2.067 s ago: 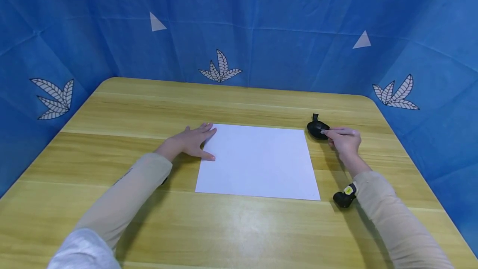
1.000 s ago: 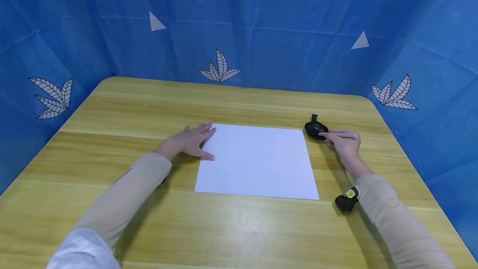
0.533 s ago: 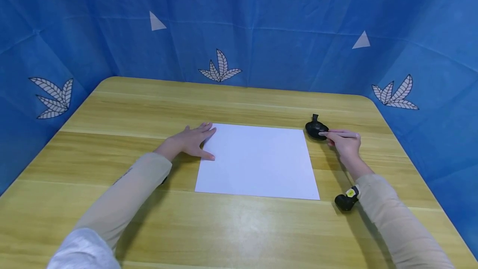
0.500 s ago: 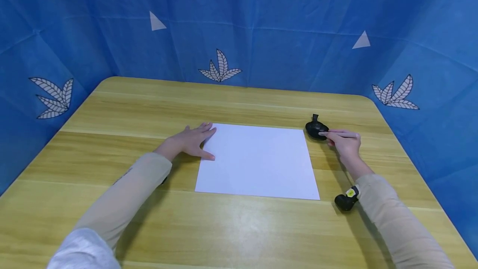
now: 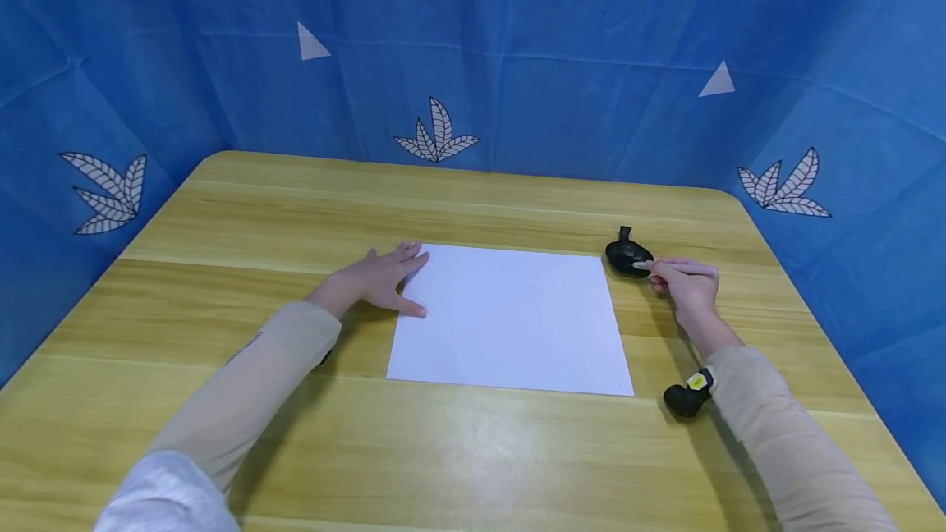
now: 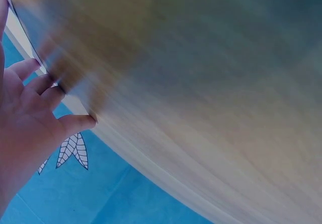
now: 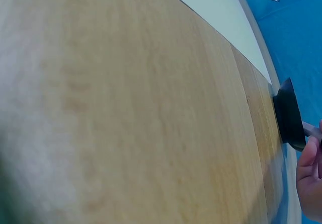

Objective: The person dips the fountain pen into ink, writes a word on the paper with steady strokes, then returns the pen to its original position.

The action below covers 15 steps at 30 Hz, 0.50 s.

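A white sheet of paper (image 5: 510, 318) lies on the wooden table in the head view. My left hand (image 5: 380, 280) rests with spread fingers on its upper left edge; those fingers (image 6: 78, 122) also show in the left wrist view. To the right of the sheet stands a small black dish (image 5: 626, 257) with a short handle pointing away; the right wrist view shows its dark side wall (image 7: 288, 114). My right hand (image 5: 687, 286) pinches a slim pale stick (image 5: 695, 268), like a brush or pen. The stick's tip is over the dish, and what the dish contains is hidden.
The wooden table (image 5: 473, 458) has rounded far corners. A blue curtain (image 5: 547, 105) with leaf and triangle prints hangs behind and beside it. A black wrist camera (image 5: 687, 399) with a yellow label sits under the right sleeve, close over the table.
My right hand has shifted slightly to the right and nearer, still pinching the stick with its tip over the dish. The left hand and the paper stay in place.
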### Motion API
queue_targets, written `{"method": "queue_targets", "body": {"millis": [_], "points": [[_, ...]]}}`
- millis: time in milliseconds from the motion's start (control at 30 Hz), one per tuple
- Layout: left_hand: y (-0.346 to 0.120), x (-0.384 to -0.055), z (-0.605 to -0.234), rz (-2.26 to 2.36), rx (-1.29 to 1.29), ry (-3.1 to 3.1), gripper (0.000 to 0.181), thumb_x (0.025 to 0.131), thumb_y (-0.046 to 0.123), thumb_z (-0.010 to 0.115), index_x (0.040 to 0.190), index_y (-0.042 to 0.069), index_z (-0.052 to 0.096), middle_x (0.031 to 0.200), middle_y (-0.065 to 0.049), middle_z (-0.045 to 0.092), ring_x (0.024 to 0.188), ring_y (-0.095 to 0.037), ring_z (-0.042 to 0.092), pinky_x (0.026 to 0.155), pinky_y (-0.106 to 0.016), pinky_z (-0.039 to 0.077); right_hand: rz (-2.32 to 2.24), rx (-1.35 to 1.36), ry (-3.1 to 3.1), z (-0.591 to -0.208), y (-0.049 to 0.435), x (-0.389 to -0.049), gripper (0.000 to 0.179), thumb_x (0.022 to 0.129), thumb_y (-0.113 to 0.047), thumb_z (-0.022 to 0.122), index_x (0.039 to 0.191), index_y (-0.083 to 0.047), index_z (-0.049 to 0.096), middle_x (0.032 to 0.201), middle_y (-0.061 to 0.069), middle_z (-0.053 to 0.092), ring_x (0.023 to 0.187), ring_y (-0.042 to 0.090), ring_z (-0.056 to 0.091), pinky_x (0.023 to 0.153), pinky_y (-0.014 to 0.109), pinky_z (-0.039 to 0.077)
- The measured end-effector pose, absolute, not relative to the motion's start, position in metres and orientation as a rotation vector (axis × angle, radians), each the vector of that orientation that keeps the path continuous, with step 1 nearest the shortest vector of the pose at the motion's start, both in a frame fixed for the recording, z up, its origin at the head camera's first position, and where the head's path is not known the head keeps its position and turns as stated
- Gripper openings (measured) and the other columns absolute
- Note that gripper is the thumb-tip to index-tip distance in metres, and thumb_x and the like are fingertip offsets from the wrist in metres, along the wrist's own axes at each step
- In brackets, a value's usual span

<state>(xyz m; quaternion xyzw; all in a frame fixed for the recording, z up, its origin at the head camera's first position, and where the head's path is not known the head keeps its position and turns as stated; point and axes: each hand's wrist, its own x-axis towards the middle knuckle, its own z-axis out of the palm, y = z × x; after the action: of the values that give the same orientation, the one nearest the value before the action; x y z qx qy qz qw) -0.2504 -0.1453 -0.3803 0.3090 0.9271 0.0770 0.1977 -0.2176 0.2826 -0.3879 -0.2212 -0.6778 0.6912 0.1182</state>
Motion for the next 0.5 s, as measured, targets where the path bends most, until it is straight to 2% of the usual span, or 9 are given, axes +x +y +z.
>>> {"method": "queue_targets", "body": {"millis": [500], "points": [[-0.1456,-0.2488,-0.3789,0.209,0.864,2.594,0.098,0.076,0.061,0.055,0.144,0.007,0.01,0.148,-0.012,-0.001,0.134,-0.028,-0.004,0.097,-0.063,0.003,1.985,-0.637,-2.025,-0.3869,0.2843,-0.2154,0.021,0.072,0.007,0.064,0.061,-0.011,0.065,0.055,-0.002,0.062,0.047,0.008,0.057,0.045,0.019,0.047]]}}
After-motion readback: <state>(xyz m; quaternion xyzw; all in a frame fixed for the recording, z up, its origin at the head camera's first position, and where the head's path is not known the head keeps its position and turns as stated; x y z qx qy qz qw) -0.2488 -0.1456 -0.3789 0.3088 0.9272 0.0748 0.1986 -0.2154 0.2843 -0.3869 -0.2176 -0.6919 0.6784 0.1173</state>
